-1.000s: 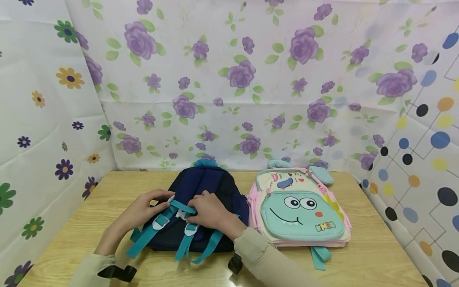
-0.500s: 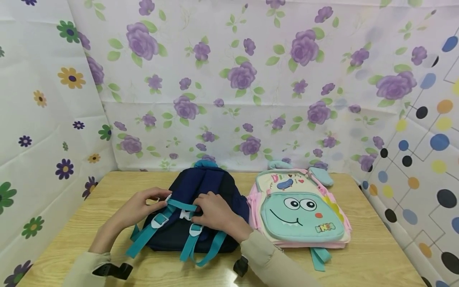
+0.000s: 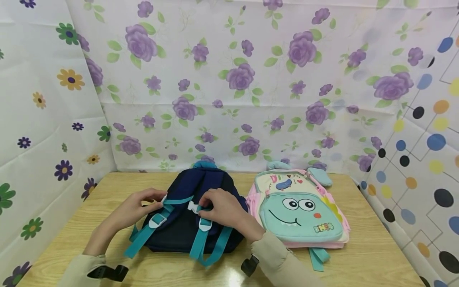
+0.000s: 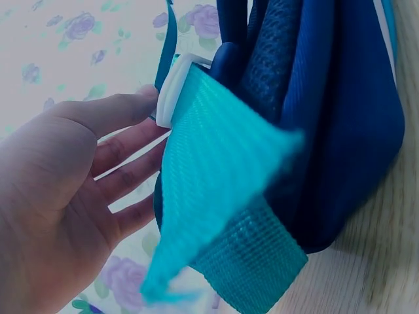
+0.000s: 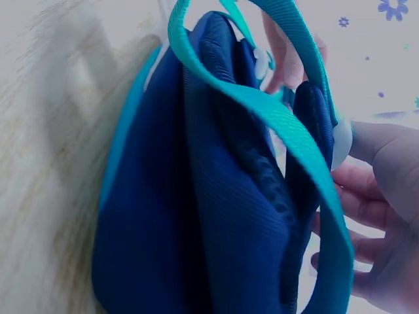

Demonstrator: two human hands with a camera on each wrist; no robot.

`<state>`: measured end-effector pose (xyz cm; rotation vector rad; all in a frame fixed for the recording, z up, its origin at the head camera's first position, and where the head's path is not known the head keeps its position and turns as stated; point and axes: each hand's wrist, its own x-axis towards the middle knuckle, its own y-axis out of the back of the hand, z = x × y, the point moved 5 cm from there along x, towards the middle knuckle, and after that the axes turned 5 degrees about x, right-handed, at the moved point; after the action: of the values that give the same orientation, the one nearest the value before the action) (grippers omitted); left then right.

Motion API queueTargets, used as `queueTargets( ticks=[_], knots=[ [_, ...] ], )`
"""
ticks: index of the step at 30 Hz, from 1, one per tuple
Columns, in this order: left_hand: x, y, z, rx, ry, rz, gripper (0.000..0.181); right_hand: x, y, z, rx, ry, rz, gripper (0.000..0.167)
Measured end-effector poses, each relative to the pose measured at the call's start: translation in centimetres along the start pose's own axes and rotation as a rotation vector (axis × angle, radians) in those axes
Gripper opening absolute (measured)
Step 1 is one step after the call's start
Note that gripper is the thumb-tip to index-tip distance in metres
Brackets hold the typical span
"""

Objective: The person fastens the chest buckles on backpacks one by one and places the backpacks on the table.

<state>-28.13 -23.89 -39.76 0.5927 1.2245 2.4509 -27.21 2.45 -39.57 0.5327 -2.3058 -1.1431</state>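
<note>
A navy backpack (image 3: 172,235) with teal straps lies on the table, strap side up. At its left shoulder strap, my left hand (image 3: 138,207) pinches a small white plastic buckle piece (image 3: 163,199) between thumb and index finger. A thin teal strap (image 3: 179,201) runs from there toward the middle. My right hand (image 3: 224,208) pinches teal webbing at the right shoulder strap, beside a white clip buckle (image 3: 193,207) that sticks out to the left. Below each hand sits a white strap adjuster (image 3: 205,224). In the left wrist view, a wide teal webbing strap (image 4: 209,157) hangs close to the fingers.
Right of the navy backpack lies a cream, pink and mint backpack (image 3: 305,215) with a cartoon face. A teal strap (image 3: 318,258) trails from its bottom. The wooden table (image 3: 373,239) ends at flowered cloth walls (image 3: 215,79).
My right hand has shifted right with the white clip buckle, which now shows more plainly. The thin teal strap's right end now lies apart from that hand. My left hand has edged slightly left.
</note>
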Motion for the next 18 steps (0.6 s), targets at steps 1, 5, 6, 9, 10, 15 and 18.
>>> queueTargets(
  ticks=[1, 5, 6, 9, 10, 15, 18],
  knots=[
    [0.0, 0.0, 0.0, -0.001, -0.002, 0.000, 0.035, -0.1, 0.2, 0.0, 0.017, -0.004, 0.002, 0.015],
    [0.1, 0.0, 0.0, -0.004, -0.010, -0.003, 0.036, -0.3, 0.7, 0.3, 0.066, -0.021, -0.004, 0.016],
    [0.1, 0.0, 0.0, -0.003, -0.010, -0.004, 0.036, -0.3, 0.9, 0.3, 0.076, -0.027, -0.005, 0.016],
    [0.1, 0.0, 0.0, 0.002, -0.011, -0.004, 0.036, -0.4, 1.3, 0.6, 0.105, -0.046, -0.001, 0.016],
    [0.1, 0.0, 0.0, 0.004, -0.012, -0.003, 0.036, -0.4, 1.4, 0.6, 0.113, -0.050, 0.001, 0.016],
    [0.3, -0.1, 0.3, 0.014, -0.044, 0.011, 0.035, -0.3, 1.5, 0.8, 0.129, -0.057, -0.005, 0.016],
    [0.6, -0.3, 0.7, 0.010, -0.069, 0.017, 0.034, -0.3, 1.4, 0.8, 0.131, -0.058, -0.012, 0.016]
  ],
)
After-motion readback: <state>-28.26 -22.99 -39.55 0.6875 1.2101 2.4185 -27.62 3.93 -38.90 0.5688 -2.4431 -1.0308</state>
